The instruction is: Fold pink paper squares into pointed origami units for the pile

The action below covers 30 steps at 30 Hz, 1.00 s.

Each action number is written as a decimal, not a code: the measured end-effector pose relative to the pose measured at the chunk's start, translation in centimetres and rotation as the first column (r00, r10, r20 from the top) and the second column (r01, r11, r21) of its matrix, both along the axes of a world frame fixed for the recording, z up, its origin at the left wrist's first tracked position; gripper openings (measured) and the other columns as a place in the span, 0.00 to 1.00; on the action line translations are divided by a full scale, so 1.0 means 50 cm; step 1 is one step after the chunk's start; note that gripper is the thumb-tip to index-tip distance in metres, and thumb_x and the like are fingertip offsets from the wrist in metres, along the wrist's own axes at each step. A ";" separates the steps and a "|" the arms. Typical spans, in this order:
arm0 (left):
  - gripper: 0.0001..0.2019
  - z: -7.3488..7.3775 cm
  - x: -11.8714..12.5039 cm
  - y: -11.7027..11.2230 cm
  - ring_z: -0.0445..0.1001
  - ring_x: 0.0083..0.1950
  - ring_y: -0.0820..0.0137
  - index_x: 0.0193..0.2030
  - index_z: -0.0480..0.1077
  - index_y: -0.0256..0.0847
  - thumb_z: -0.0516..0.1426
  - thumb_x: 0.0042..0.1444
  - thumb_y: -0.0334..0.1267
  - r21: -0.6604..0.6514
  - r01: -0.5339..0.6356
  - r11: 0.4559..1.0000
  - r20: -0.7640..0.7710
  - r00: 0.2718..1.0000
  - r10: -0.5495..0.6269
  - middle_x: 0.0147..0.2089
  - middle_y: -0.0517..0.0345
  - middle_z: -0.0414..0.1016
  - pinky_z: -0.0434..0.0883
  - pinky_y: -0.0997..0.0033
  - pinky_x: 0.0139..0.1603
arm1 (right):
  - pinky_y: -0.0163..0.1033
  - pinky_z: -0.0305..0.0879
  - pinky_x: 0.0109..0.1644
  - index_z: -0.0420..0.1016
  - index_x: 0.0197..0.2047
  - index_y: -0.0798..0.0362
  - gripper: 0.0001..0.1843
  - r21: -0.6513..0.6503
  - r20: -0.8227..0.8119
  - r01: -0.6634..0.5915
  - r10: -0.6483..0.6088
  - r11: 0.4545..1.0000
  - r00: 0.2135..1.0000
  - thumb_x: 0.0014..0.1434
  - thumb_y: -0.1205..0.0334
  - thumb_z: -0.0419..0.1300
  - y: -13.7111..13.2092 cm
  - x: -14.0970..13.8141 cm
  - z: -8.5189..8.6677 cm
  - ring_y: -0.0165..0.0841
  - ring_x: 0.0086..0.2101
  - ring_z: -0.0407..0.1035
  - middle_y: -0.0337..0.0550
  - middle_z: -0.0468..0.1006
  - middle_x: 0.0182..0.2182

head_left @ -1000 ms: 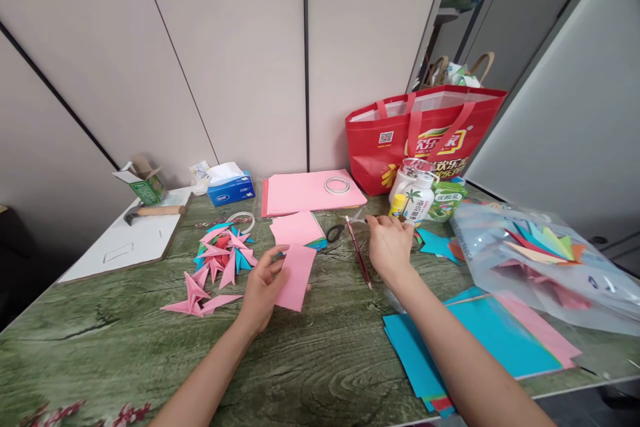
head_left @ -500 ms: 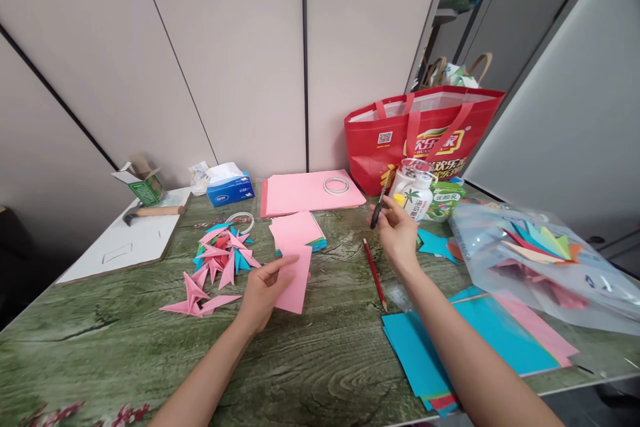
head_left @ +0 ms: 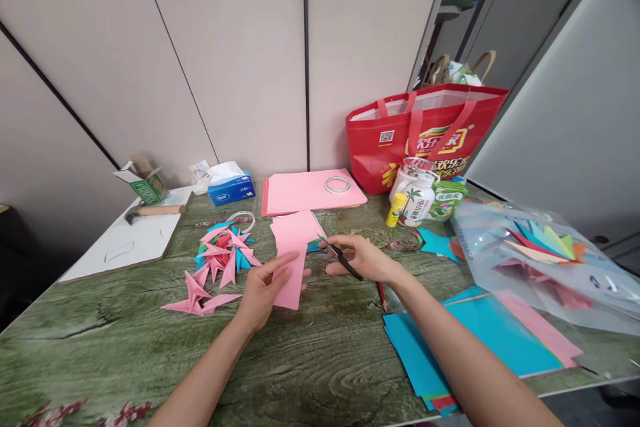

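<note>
My left hand [head_left: 261, 291] pinches a pink paper rectangle [head_left: 291, 275] upright above the green wood-grain table [head_left: 310, 360]. My right hand [head_left: 367, 260] grips black-handled scissors [head_left: 341, 256], their blades pointing left toward the top of that paper. A red pencil [head_left: 382, 295] lies on the table under my right wrist. Just behind the held paper sits a small stack of pink squares [head_left: 295, 227].
Folded pink and blue paper pieces [head_left: 217, 261] lie at the left. Blue and pink sheets [head_left: 480, 340] and a plastic bag of coloured paper [head_left: 540, 260] are at the right. A red shopping bag [head_left: 425, 133], bottles [head_left: 415, 197], glue stick [head_left: 395, 209], pink sheets with a tape ring [head_left: 338, 184] and a tissue box [head_left: 230, 188] stand behind.
My right hand picked the scissors up from near the pencil, lifted them toward the bottles, then brought them left to the pink paper. My left hand kept holding the paper.
</note>
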State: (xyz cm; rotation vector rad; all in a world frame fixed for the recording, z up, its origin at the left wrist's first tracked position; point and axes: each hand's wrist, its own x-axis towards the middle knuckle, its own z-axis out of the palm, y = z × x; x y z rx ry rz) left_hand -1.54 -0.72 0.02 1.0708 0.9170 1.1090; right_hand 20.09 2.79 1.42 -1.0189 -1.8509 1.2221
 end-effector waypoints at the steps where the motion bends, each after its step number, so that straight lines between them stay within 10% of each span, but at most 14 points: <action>1: 0.18 0.000 0.000 0.000 0.73 0.44 0.55 0.43 0.72 0.40 0.61 0.43 0.39 0.002 0.010 1.000 0.001 1.000 -0.010 0.52 0.49 0.70 0.74 0.58 0.38 | 0.35 0.62 0.36 0.72 0.42 0.55 0.26 0.025 0.012 -0.007 0.007 1.000 1.000 0.37 0.55 0.66 0.000 -0.002 -0.001 0.32 0.32 0.66 0.39 0.74 0.30; 30: 0.19 0.008 -0.003 -0.004 0.74 0.43 0.55 0.48 0.69 0.40 0.59 0.47 0.38 -0.008 0.137 0.991 -0.037 0.990 -0.137 0.53 0.46 0.68 0.75 0.61 0.33 | 0.32 0.56 0.30 0.76 0.38 0.56 0.23 0.130 0.253 -0.047 0.013 0.990 0.967 0.39 0.51 0.64 0.000 -0.002 -0.013 0.33 0.27 0.63 0.35 0.73 0.25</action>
